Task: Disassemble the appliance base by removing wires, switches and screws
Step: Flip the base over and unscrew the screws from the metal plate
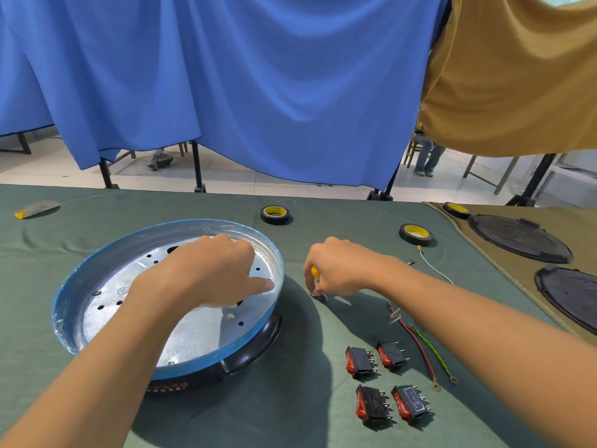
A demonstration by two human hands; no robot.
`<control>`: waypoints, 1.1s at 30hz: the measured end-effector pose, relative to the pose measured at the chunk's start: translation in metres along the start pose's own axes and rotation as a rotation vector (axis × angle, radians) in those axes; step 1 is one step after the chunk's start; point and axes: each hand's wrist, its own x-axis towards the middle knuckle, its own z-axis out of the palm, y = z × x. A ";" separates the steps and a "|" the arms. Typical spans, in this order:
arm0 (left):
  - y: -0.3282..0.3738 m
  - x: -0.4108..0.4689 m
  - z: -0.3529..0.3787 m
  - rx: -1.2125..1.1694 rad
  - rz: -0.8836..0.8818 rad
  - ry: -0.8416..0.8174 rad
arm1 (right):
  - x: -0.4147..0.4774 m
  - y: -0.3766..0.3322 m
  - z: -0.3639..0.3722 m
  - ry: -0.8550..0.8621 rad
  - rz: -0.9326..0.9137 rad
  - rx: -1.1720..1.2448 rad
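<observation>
Bare left hand (210, 273), bare right hand (342, 270)

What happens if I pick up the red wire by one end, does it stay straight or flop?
Probably it flops a bit: the red wire is thin and lies in a curve on the green cloth. It looks light, being so thin. It likely won't roll away, since its bend rests flat.

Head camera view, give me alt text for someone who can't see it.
A left hand rests in a metal appliance base while the right hand grips a yellow-handled tool beside it. Four red switches and loose wires lie nearby.
</observation>
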 end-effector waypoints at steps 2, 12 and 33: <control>0.000 0.000 0.000 0.004 -0.002 0.007 | 0.001 0.000 0.003 -0.007 -0.007 -0.014; -0.008 -0.001 -0.006 -0.073 -0.007 -0.085 | -0.008 -0.016 -0.021 0.124 0.131 0.446; -0.013 -0.004 -0.011 -0.219 0.006 -0.231 | -0.004 -0.036 -0.016 -0.097 0.476 1.018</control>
